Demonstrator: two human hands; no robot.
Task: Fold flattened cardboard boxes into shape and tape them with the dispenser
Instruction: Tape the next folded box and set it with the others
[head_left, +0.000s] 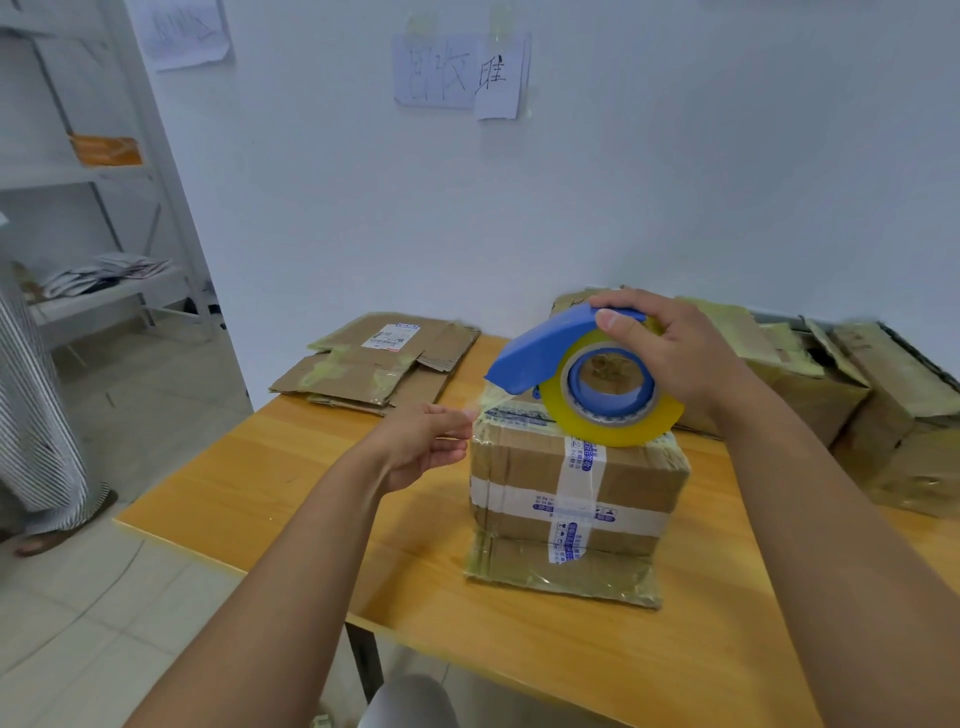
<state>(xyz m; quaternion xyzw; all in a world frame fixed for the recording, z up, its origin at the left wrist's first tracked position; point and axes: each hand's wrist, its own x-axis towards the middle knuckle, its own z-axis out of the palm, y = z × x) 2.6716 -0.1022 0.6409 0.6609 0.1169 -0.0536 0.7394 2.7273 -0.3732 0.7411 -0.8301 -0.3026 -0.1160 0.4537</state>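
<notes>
A folded-up cardboard box (571, 483) with old printed tape bands stands in the middle of the wooden table (291, 493). My right hand (670, 348) grips the blue tape dispenser (550, 348) from above; its yellowish tape roll (613, 410) rests on the box's top. A short strip of clear tape (480, 402) stretches from the dispenser's mouth to the left. My left hand (431, 441) is at the box's upper left edge, its fingertips pinching the end of that strip.
A stack of flattened cardboard boxes (379, 364) lies at the table's far left corner. Several assembled boxes (893, 415) crowd the back right against the wall. A white shelf unit (93, 208) and a striped cloth (36, 415) stand to the left, over tiled floor.
</notes>
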